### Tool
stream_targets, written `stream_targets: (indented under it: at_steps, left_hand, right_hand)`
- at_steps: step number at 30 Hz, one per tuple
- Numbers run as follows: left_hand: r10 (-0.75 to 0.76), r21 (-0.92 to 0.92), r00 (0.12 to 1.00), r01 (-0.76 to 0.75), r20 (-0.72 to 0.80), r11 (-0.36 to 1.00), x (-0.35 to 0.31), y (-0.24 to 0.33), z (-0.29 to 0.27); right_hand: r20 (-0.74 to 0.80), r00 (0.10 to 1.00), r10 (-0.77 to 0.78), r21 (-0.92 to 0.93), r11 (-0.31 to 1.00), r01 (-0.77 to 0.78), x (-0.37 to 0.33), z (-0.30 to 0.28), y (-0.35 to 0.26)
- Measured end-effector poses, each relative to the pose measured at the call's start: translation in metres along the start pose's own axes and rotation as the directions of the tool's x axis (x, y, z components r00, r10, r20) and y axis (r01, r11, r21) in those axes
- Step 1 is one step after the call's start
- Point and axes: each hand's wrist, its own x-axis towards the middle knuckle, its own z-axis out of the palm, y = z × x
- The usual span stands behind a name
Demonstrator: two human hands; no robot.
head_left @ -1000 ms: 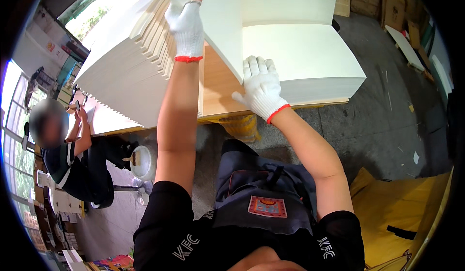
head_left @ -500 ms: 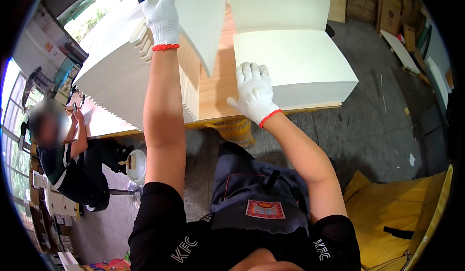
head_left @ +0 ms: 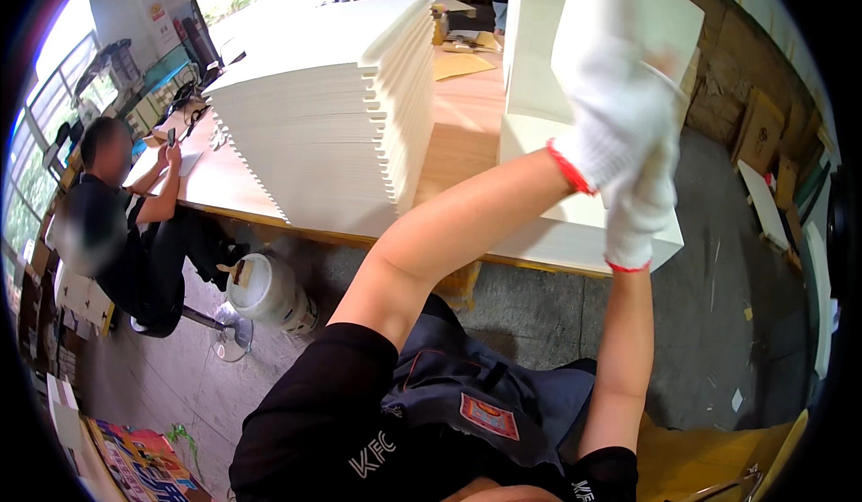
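Note:
My left hand (head_left: 615, 111), in a white knit glove with a red cuff, reaches across to the right and is smeared by motion. My gloved right hand (head_left: 642, 206) is raised against it, its fingers hidden or blurred. Both are above the right-hand stack of white boards (head_left: 575, 243). Behind the hands a white board (head_left: 669, 30) stands tilted; whether either hand grips it is hidden by blur. To the left rises a tall stack of white boards (head_left: 296, 129) with staggered edges.
On the wooden table (head_left: 458, 116), a white panel (head_left: 530, 44) stands upright behind the right stack. A person (head_left: 117, 179) sits at the left, holding a phone. A white bucket (head_left: 269, 295) stands on the floor. Yellow sheeting (head_left: 709, 457) lies at lower right.
My left hand has swung from above the left stack to the right one, where a tilted board now shows. My right hand has lifted off the right stack and moved right. The view has shifted.

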Motion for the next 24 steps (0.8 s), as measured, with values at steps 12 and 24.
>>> stream_targets:
  at_steps: [12,24]
  left_hand:
    - [0.059,0.884,0.998,-0.045,0.02,0.466,0.019,0.158,-0.173]
    - [-0.169,0.84,0.909,0.416,-0.381,0.348,0.061,0.213,-0.386]
  right_hand:
    - [0.079,0.996,-0.039,-0.44,0.895,0.07,0.099,-0.029,-0.046]
    - [0.586,0.62,0.522,0.449,0.428,-0.784,0.192,0.228,-0.041]
